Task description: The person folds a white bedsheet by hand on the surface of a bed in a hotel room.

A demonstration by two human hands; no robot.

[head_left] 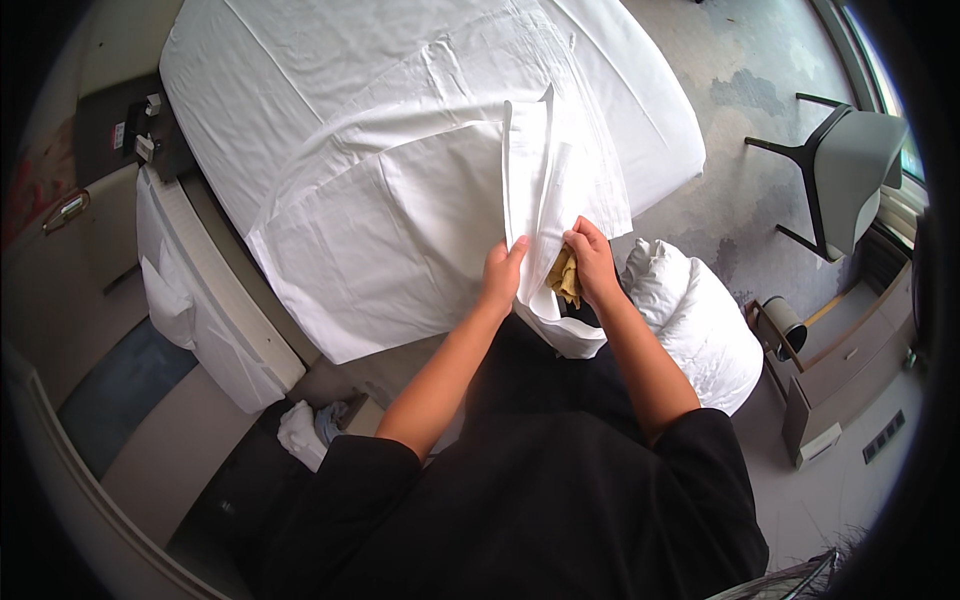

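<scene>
White bed linen (442,202) lies partly spread over a white-covered bed (255,67), with a folded, bunched edge pulled towards me. My left hand (504,276) grips the left side of these folds, thumb on top. The right side is pinched by my right hand (592,259), its fingers curled. A crumpled mustard-yellow cloth (565,277) shows just below the right fingers; whether that hand also holds it, I cannot tell. One loop of the linen hangs down against my dark clothing.
At the right, a bundled white duvet (690,322) lies beside me. Beyond it stand a grey chair (862,172) and a waste bin (781,326) by a cabinet (855,337). A bedside table (112,150) and a bare-sided mattress (232,292) are at the left.
</scene>
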